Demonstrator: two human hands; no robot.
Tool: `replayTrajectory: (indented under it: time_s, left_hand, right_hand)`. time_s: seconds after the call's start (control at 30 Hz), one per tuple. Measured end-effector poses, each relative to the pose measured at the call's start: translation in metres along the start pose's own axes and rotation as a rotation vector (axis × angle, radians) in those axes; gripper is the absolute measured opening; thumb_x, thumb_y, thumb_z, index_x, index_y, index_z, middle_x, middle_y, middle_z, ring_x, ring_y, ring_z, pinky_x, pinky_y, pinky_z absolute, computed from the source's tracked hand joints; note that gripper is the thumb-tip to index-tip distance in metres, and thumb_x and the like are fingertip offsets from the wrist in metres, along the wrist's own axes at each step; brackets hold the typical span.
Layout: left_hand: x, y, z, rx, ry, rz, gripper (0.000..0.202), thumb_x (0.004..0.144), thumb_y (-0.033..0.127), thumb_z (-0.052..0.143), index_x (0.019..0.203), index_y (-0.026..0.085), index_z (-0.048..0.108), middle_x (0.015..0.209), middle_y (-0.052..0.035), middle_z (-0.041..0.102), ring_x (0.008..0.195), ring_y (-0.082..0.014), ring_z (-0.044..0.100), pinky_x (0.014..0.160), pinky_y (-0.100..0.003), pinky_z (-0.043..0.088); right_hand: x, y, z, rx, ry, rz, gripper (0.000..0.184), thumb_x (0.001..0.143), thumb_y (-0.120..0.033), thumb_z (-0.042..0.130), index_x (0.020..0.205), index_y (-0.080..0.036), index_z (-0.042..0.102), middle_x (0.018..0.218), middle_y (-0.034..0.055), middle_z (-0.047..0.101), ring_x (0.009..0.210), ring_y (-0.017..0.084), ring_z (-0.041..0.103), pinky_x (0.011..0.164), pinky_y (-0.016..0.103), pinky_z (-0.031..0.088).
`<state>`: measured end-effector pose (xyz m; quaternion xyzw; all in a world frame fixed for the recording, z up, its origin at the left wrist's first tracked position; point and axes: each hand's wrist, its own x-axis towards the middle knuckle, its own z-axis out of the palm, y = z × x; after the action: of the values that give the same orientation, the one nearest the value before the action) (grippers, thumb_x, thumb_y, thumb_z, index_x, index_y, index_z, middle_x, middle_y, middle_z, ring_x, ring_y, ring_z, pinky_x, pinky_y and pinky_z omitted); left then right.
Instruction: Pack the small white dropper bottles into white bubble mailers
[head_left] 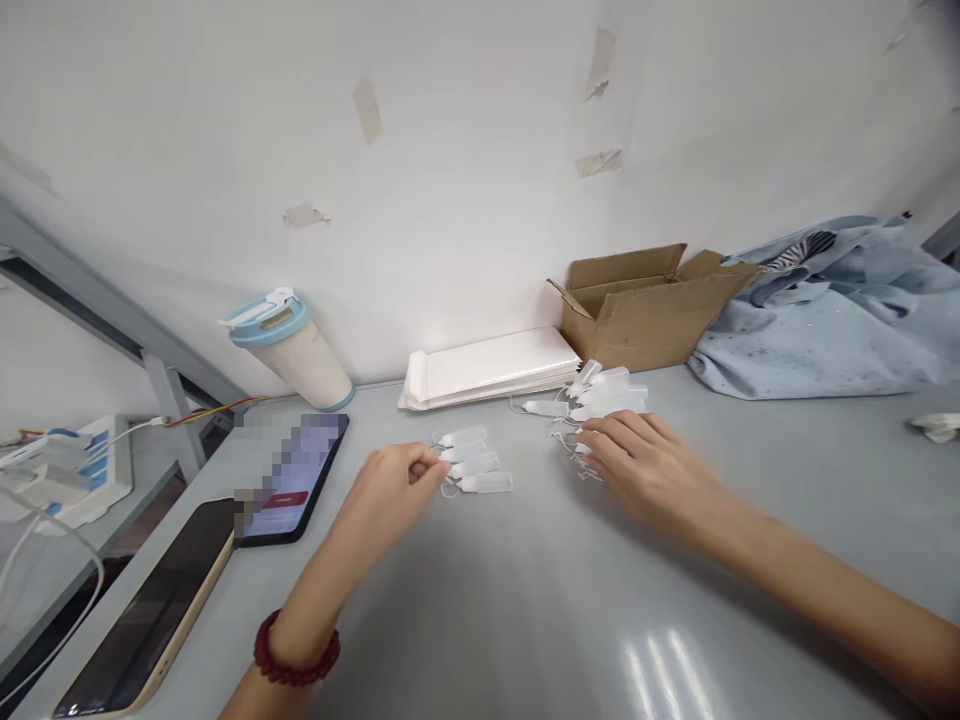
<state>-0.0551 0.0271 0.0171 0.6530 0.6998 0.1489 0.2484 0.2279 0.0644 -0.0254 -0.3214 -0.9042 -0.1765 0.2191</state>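
Note:
Several small translucent squeeze bottles (486,482) lie side by side in a short row on the grey table, their narrow tips with thin loops pointing left. My left hand (397,485) is at the tip end of this row, thumb and forefinger pinched on the tip of one bottle (475,464). To the right is a loose heap of similar bottles (611,400). My right hand (637,460) rests palm down over the near side of the heap, fingers stretched out. Its fingers partly cover some bottles and loops, and whether it touches one is hidden.
Behind the bottles lie stacked white padded envelopes (495,365) and an open cardboard box (660,315). Light blue fabric (825,330) is bunched at right. A tumbler (300,350), two phones (300,490) and a power strip (82,475) are at left. A wall (465,200) stands behind.

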Motion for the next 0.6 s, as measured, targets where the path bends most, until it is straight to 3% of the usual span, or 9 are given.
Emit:
replayTrajectory:
  time_s: [0.1, 0.2, 0.33, 0.6]
  left_hand:
    - [-0.003, 0.006, 0.02, 0.088, 0.231, 0.254, 0.034, 0.085, 0.04, 0.054, 0.108, 0.016, 0.062, 0.109, -0.0107, 0.065, 0.105, -0.0278, 0.057, 0.087, -0.04, 0.048]
    - [-0.003, 0.006, 0.041, 0.253, 0.225, 0.449, 0.046, 0.083, 0.032, 0.063, 0.125, 0.017, 0.052, 0.134, -0.0149, 0.052, 0.128, -0.0333, 0.042, 0.099, -0.049, 0.043]
    - [0.002, -0.002, 0.053, 0.408, 0.188, 0.487, 0.042, 0.087, 0.025, 0.06, 0.127, 0.018, 0.052, 0.138, -0.0169, 0.048, 0.13, -0.0365, 0.04, 0.096, -0.053, 0.045]
    - [0.013, -0.009, 0.048, 0.494, 0.206, 0.496, 0.039, 0.091, 0.018, 0.053, 0.13, 0.022, 0.054, 0.138, -0.0172, 0.048, 0.126, -0.0354, 0.044, 0.091, -0.05, 0.048]
  right_hand:
    - [-0.001, 0.001, 0.002, -0.009, -0.003, 0.006, 0.019, 0.09, -0.007, 0.043, 0.097, -0.012, 0.06, 0.096, 0.0129, 0.065, 0.09, 0.023, 0.056, 0.074, 0.034, 0.039]
    - [-0.002, 0.002, 0.005, -0.019, -0.008, 0.01, 0.019, 0.09, -0.007, 0.042, 0.097, -0.012, 0.06, 0.099, 0.0137, 0.065, 0.091, 0.023, 0.056, 0.074, 0.034, 0.039]
    - [0.005, 0.007, 0.009, -0.028, -0.032, 0.018, 0.02, 0.091, -0.009, 0.042, 0.1, -0.012, 0.059, 0.099, 0.0132, 0.065, 0.092, 0.024, 0.056, 0.073, 0.033, 0.038]
    - [0.042, 0.012, 0.014, -0.074, -0.107, 0.039, 0.014, 0.092, -0.016, 0.048, 0.099, -0.013, 0.059, 0.094, 0.0109, 0.066, 0.086, 0.024, 0.056, 0.069, 0.032, 0.033]
